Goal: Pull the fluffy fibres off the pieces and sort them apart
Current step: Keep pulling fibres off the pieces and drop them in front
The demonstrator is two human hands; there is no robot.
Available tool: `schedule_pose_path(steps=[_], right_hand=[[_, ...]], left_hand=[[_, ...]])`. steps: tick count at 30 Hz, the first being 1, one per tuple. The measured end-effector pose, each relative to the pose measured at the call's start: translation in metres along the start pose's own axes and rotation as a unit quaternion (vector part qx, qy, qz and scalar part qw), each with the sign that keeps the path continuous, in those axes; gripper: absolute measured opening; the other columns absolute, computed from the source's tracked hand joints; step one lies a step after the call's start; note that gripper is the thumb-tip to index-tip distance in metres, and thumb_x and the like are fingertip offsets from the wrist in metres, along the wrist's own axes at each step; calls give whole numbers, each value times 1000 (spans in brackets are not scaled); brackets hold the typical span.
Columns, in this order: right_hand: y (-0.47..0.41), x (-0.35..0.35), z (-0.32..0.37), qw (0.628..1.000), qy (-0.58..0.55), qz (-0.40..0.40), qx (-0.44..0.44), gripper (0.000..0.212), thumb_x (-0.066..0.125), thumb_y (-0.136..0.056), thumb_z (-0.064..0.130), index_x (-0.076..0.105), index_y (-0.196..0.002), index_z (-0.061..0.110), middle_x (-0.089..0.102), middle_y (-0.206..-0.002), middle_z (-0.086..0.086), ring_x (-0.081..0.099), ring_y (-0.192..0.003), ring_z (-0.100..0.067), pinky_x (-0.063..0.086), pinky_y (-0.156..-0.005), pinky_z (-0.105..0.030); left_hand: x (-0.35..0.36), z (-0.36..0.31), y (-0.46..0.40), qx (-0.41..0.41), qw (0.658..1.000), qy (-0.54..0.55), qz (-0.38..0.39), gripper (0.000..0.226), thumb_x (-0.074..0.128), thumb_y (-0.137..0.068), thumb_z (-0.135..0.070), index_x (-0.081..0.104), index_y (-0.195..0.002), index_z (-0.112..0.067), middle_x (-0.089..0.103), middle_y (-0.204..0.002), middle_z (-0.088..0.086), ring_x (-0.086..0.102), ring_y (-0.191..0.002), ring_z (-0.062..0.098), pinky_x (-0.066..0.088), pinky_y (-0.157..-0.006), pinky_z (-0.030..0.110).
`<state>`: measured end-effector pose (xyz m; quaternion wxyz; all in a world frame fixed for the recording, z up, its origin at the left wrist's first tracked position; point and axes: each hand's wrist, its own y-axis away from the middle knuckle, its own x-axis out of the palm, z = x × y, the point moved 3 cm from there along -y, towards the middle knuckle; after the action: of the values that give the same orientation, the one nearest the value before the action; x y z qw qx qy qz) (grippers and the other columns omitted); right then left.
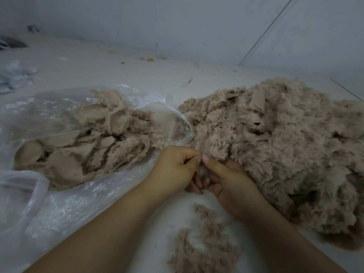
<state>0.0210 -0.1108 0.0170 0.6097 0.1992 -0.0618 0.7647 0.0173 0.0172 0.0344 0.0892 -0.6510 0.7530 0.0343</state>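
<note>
A big heap of beige fluffy pieces (275, 138) lies on the right. My left hand (175, 168) and my right hand (226, 178) meet at its near left edge. Both pinch one small fluffy piece (202, 172) between thumbs and fingers; most of it is hidden inside my hands. On the left a clear plastic bag (59, 205) lies open, with a pile of flatter beige pieces (86, 142) on it. Loose pulled fibres (202, 245) lie in a small heap on the floor between my forearms.
The work happens on a pale floor (118, 71) beside a light wall (177, 22). Crumpled white plastic (15, 75) sits at the far left. Small scraps (150, 59) lie near the wall.
</note>
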Motion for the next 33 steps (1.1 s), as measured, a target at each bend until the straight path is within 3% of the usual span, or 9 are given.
schedule_pose_path(steps=[2, 4, 10, 15, 18, 21, 26, 30, 33], right_hand=[[0, -1, 0, 1000, -5, -6, 11, 20, 58, -92, 11, 62, -105, -3, 61, -74, -11, 54, -59, -17, 43, -53, -24], [0, -1, 0, 1000, -7, 0, 15, 12, 54, -94, 7, 65, -95, 1, 60, -72, -11, 53, -56, -17, 43, -49, -20], [-1, -3, -1, 999, -38, -14, 26, 20, 52, -95, 8, 62, -78, 10, 61, -51, 8, 55, -44, -1, 41, -43, -15], [-1, -3, -1, 1000, -7, 28, -9, 10, 60, -91, 19, 70, -94, 17, 65, -64, 11, 58, -52, 0, 43, -48, -15], [0, -2, -1, 999, 15, 43, -9, 14, 63, -85, 21, 75, -92, 18, 71, -79, 0, 63, -64, -6, 42, -51, -17], [-1, -1, -2, 999, 30, 33, -4, 13, 62, -88, 14, 72, -96, 10, 69, -81, -8, 59, -63, -10, 41, -50, -18], [-2, -1, -2, 999, 40, 5, 7, 18, 47, -94, -2, 62, -104, -4, 55, -88, -23, 47, -66, -22, 42, -49, -20], [-3, -3, -3, 1000, 16, -18, 17, 25, 44, -95, -3, 58, -114, -10, 50, -93, -23, 41, -77, -30, 39, -58, -25], [-2, -3, -4, 999, -10, -22, 32, 25, 47, -95, -2, 60, -116, -2, 64, -88, -15, 54, -66, -18, 40, -48, -19]], left_hand=[[1, 0, 0, -12, 1000, 17, 9, 26, 47, -101, -4, 72, -93, -1, 68, -62, 20, 66, -49, 32, 56, -50, 43], [-1, 0, -1, -23, 999, 40, 5, 21, 50, -99, -2, 70, -92, 0, 67, -61, 22, 64, -46, 30, 54, -44, 37], [-16, 2, -5, -16, 996, 60, -71, 14, 68, -88, -2, 66, -76, 6, 57, -43, 13, 48, -29, 18, 35, -31, 18], [-13, 1, -3, 47, 993, 34, -104, 19, 71, -87, -8, 67, -72, 2, 55, -45, 3, 45, -34, 12, 37, -37, 19], [-11, 2, -3, 40, 995, 36, -87, 23, 66, -91, -11, 66, -71, 0, 54, -46, 3, 43, -35, 13, 36, -39, 18], [-8, 2, -4, 27, 996, 45, -73, 27, 63, -93, -11, 63, -69, -1, 51, -45, 1, 41, -34, 11, 34, -38, 16], [-5, 0, -3, 24, 994, 84, -61, 42, 57, -96, -9, 56, -55, -18, 47, -43, 0, 36, -35, 11, 32, -39, 17], [-8, 3, -5, -4, 978, 185, -94, 39, 52, -98, -9, 49, -60, -12, 36, -46, 2, 29, -36, 13, 27, -37, 17], [-12, 8, -7, -37, 977, 179, -111, 41, 55, -98, -19, 52, -57, -16, 40, -48, 4, 34, -35, 15, 29, -35, 18]])
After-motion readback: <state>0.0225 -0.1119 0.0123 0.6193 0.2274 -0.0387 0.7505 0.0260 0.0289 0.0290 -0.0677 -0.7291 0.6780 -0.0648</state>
